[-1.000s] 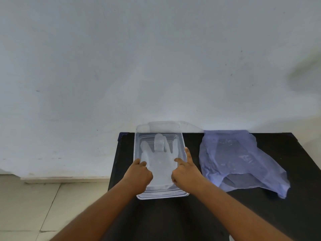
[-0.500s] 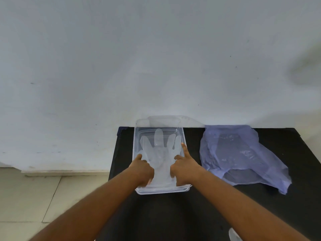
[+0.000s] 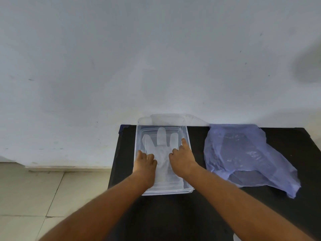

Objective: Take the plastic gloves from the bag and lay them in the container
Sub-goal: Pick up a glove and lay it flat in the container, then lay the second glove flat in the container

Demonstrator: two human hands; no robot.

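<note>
Hands rest inside a clear plastic container that sits on a black table pushed up to a pale wall. The left hand lies knuckles up with its fingers curled under, pressing down on the near left part of a translucent plastic glove. The right hand presses on the glove's right side, most fingers bent, with one finger stretched forward along the container's right wall; neither hand is seen pinching anything. The glove lies flat on the container floor between and beyond the two hands, its finger parts pointing away from them toward the wall. Just beyond the container's far rim, a clear lid leans against the wall. To the right of the right hand, apart from the container, a crumpled bluish plastic bag is spread on the table, its mouth facing the near edge; whether anything is left inside it cannot be told. Off the left hand's side, past the table edge, pale floor tiles meet the wall's base. Both forearms cover the container's near corners.
</note>
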